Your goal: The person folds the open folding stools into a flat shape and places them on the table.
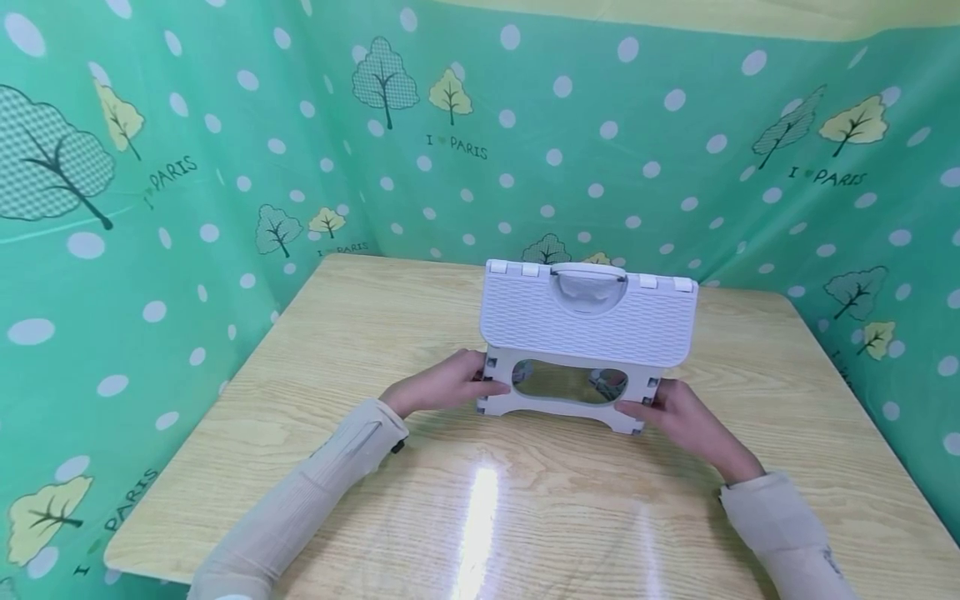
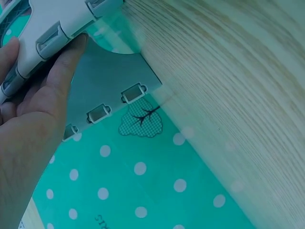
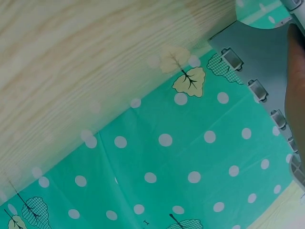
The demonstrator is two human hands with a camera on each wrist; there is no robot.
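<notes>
A white plastic folding step stool is at the middle of the table, unfolded, its ridged top tilted toward me and a carry handle along the top's far edge. My left hand grips the left side of the near leg panel, thumb on its front face. On the right side of that panel, my right hand holds on with its thumb in front as well. The left wrist view shows the left fingers behind the near panel, facing the far leg panel. Only part of the right hand appears in the right wrist view.
The wood-grain table extends around the stool on all sides, with glare near its front. A green dotted curtain with printed trees hangs behind the table and along both sides.
</notes>
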